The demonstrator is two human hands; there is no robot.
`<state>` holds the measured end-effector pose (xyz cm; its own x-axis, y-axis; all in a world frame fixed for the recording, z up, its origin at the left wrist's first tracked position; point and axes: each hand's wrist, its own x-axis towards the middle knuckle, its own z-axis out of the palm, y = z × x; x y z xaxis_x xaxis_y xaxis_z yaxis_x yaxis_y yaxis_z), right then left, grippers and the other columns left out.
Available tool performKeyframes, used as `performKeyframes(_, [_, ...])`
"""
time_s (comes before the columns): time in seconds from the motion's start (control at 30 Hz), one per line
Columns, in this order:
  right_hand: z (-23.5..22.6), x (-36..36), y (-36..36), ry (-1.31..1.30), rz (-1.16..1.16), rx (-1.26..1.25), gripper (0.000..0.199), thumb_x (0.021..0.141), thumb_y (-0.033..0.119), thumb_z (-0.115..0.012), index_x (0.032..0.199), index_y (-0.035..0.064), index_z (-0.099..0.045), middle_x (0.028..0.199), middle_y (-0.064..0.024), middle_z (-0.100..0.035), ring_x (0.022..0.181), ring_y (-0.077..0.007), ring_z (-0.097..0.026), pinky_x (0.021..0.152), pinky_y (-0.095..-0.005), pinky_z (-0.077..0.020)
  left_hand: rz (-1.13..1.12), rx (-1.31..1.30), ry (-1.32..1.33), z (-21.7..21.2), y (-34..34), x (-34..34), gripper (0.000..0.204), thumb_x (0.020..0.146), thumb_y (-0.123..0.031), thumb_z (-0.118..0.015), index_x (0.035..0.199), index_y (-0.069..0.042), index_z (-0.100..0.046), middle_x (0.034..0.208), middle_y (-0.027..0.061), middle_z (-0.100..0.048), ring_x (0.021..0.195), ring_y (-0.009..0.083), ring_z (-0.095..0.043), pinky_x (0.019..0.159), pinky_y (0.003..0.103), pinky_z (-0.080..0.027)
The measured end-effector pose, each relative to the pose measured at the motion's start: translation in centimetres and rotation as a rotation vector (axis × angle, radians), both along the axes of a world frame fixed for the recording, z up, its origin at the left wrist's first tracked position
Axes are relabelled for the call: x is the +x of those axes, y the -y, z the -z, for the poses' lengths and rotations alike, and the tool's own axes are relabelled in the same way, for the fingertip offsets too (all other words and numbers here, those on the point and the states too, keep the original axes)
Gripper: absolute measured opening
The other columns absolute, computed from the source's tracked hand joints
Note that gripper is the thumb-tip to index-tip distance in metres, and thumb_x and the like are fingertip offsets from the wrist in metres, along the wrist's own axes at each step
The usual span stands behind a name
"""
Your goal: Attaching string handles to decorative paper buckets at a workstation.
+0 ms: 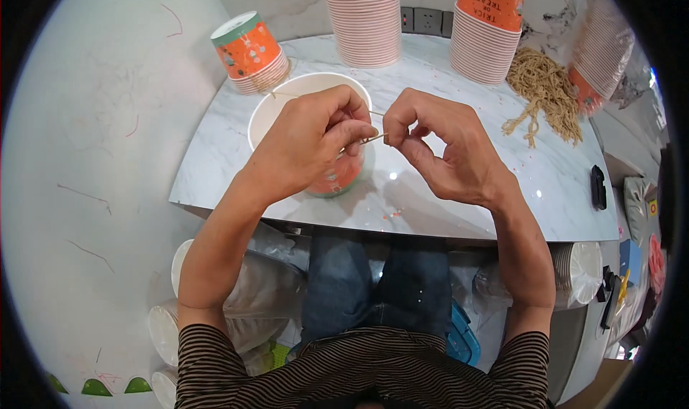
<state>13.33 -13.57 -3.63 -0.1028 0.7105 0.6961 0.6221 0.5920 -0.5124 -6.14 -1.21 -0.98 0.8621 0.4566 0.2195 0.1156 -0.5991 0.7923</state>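
Striped shirt (373, 366) closest, then both hands. Thin cord (374, 138) runs roughly sideways across the gap, over the worktop (423, 215) by the white-rimmed cup (337, 179). Left hand's (312, 140) fingers pinch it; right hand's (448, 143) look pinched on it too, so neither's nearer tbh.

shirt (373, 373): black-tan stripes (narrow) | sleeves (204, 351): short | trousers (336, 280): blue, probably denim

Bare left hand (305, 136): back up, thumb and index pinched, fingers curled. Bare right hand (463, 142): also pinched, just apart. Bare forearms (221, 251) angled inward.
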Motion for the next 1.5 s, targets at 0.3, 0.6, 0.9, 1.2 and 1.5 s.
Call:
performKeyframes(0.3, [-0.2,0.6,-0.2,0.045,-0.212,-0.03,0.018,0.074,-0.01,-0.062,0.085,0.0017,-0.069,0.091,-0.0095,-0.069,0.086,-0.0266,-0.068,0.073,-0.0369,-0.0536,-0.055,-0.094,-0.054,-0.3,-1.1,-0.3,0.012,0.104,-0.008,-0.064,0.1,0.003,-0.067,0.085,0.0013,-0.067,0.074,0.0063,-0.061,0.064,0.023,-0.049])
performKeyframes(0.6, [-0.6,1.2,-1.3,0.116,-0.126,0.077,0.035,0.069,-0.023,-0.057,0.087,0.0019,-0.072,0.092,-0.0084,-0.066,0.085,-0.0229,-0.066,0.068,-0.0324,-0.0508,0.015,-0.08,-0.108,-0.5,-0.6,-0.2,0.013,0.103,-0.011,-0.065,0.101,0.002,-0.069,0.086,0.0013,-0.068,0.077,0.0057,-0.061,0.068,0.022,-0.051])
performKeyframes(0.9, [-0.8,1.7,-2.6,0.118,-0.113,0.1,0.027,0.07,-0.016,-0.065,0.084,0.0054,-0.073,0.092,-0.0066,-0.066,0.083,-0.0266,-0.066,0.069,-0.037,-0.0518,0.053,-0.147,-0.123,-1.0,-0.7,-0.4,0.012,0.101,-0.009,-0.067,0.102,0.002,-0.069,0.088,0.0004,-0.07,0.077,0.005,-0.062,0.07,0.021,-0.05])
performKeyframes(1.2, [-0.8,1.6,-2.8,0.077,-0.147,0.125,0.032,0.068,-0.025,-0.059,0.081,0.0026,-0.07,0.093,-0.0065,-0.066,0.083,-0.0197,-0.067,0.068,-0.0309,-0.0545,0.072,-0.217,-0.069,-0.6,-0.7,0.0,0.013,0.1,-0.01,-0.068,0.101,0.003,-0.069,0.09,0.0005,-0.07,0.078,0.0045,-0.062,0.069,0.022,-0.05])
performKeyframes(1.5, [-0.4,2.4,-2.2,0.194,-0.044,0.076,0.031,0.072,-0.022,-0.061,0.088,0.0024,-0.072,0.098,-0.0077,-0.065,0.089,-0.0227,-0.066,0.074,-0.0329,-0.0537,0.192,-0.313,-0.056,-1.1,-1.6,-0.4,0.012,0.103,-0.014,-0.065,0.103,-0.002,-0.066,0.084,-0.0026,-0.064,0.072,0.0027,-0.055,0.063,0.019,-0.044])
